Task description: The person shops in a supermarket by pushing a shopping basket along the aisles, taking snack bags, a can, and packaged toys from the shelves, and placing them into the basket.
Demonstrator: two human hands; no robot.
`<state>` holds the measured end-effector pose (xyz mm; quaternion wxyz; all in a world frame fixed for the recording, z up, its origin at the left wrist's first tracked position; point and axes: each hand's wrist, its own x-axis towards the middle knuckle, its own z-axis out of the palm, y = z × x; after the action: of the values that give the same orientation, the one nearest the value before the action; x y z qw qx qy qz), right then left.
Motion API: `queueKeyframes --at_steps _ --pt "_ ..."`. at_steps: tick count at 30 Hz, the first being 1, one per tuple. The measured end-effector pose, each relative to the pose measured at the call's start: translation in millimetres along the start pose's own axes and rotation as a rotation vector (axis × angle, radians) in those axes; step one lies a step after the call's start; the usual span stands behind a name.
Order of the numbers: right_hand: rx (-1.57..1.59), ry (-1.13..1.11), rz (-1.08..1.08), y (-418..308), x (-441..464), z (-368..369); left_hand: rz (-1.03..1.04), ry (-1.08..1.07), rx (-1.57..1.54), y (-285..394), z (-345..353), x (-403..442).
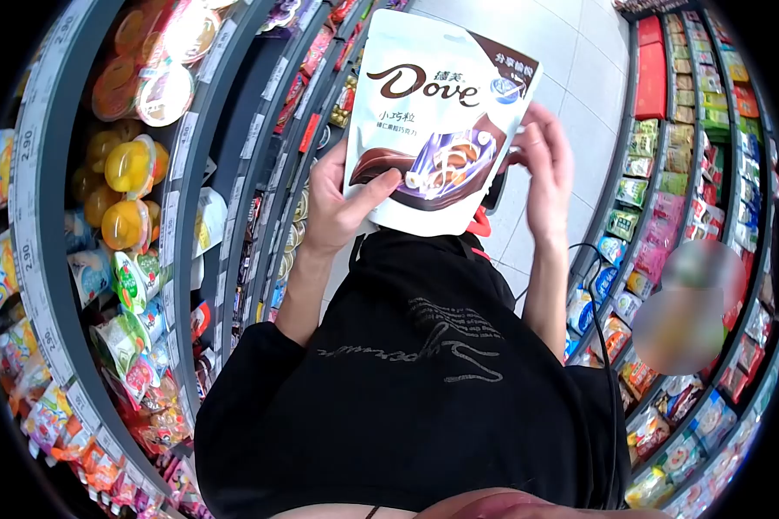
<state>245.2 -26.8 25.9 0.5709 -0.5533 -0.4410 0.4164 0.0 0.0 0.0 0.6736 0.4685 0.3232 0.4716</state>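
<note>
A white and brown Dove chocolate pouch (437,112) is held up before me, its printed front facing me. My left hand (342,190) grips its lower left side, with the thumb pressed on the front and the other fingers hidden behind. At the pouch's right edge is my right hand (545,164), its fingers bent and apart. Whether those fingertips touch the pouch I cannot tell. Below the pouch, part of a red object (479,227) shows, mostly covered.
Shelves on my left hold jelly cups (130,164) and bagged sweets, with price labels (28,156) along their edges. On my right, another shelf carries many small snack packets (632,192). Pale floor tiles (580,65) run between them. A black cable (599,311) hangs by my right arm.
</note>
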Motion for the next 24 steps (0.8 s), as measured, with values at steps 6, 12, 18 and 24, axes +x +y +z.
queueKeyframes --at_steps 6,12,18,24 --pt "-0.097 -0.080 -0.134 -42.8 15.6 -33.7 -0.114 -0.130 0.034 12.6 2.4 -1.6" --pt "-0.010 -0.350 -0.306 -45.3 24.6 -29.2 -0.527 -0.005 -0.605 -27.7 4.8 13.6" --pt "-0.427 -0.143 -0.635 -21.6 51.8 -27.1 -0.783 -0.527 -1.349 -58.2 37.5 -0.9" --pt "-0.286 -0.050 -0.191 -25.5 41.8 -31.1 -0.758 -0.379 -0.792 -70.5 51.0 -16.1"
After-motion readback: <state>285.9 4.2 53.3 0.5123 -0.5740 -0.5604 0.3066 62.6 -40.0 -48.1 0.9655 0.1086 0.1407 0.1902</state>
